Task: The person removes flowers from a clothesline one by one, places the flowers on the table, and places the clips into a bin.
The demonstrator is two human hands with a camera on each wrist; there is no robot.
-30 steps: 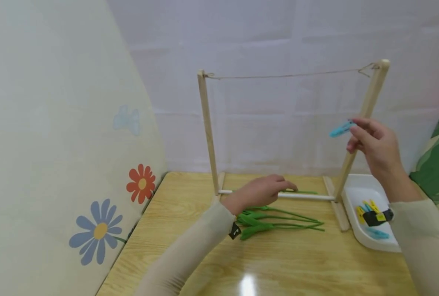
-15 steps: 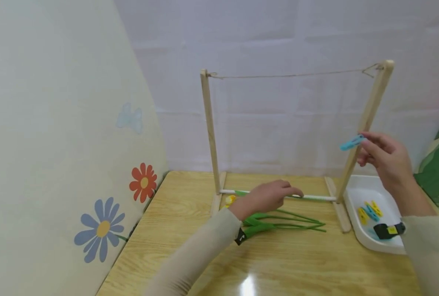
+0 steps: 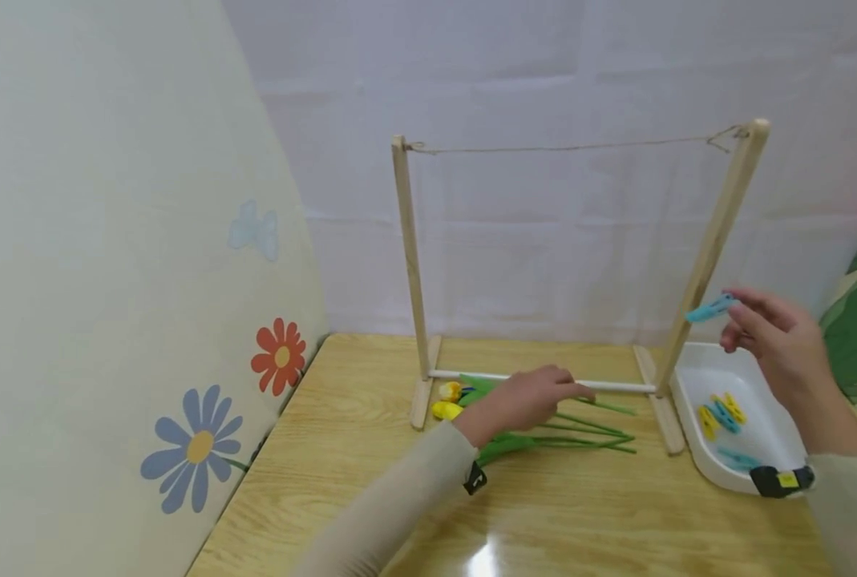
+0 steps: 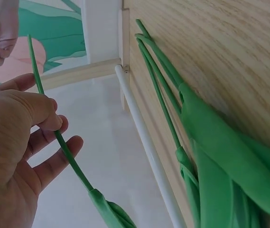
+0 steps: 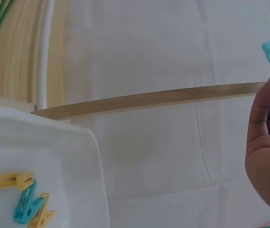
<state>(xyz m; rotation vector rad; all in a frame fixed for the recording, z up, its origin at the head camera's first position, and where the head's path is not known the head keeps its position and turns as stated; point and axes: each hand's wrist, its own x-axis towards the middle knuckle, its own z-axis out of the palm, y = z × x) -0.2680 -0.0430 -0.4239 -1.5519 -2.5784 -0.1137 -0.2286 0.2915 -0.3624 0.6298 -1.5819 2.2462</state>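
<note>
In the left wrist view my left hand [image 4: 18,128] pinches the green stem [image 4: 70,159] of an artificial tulip between thumb and fingers. That stem is raised off the table, near the frame's white bottom rod [image 3: 616,387]. Beneath the hand lie several more tulips [image 3: 580,443], with yellow heads [image 3: 446,410] to the left, partly hidden by the arm. Over at the right, my right hand [image 3: 782,344] holds a blue clothespin [image 3: 711,308] in its fingertips, in front of the wooden post [image 3: 717,216] and above the white tray [image 3: 695,449].
Several yellow and blue clothespins [image 3: 722,413] lie in the tray. A thin string [image 3: 565,148] runs between the tops of the two wooden posts. The left post [image 3: 411,264] stands on a flat foot. A panel with painted flowers [image 3: 197,447] borders the table's left side.
My right hand has come down and to the right with the blue clothespin. My left hand has shifted slightly nearer, bringing the pinched tulip stem from over the white rod to its near side.
</note>
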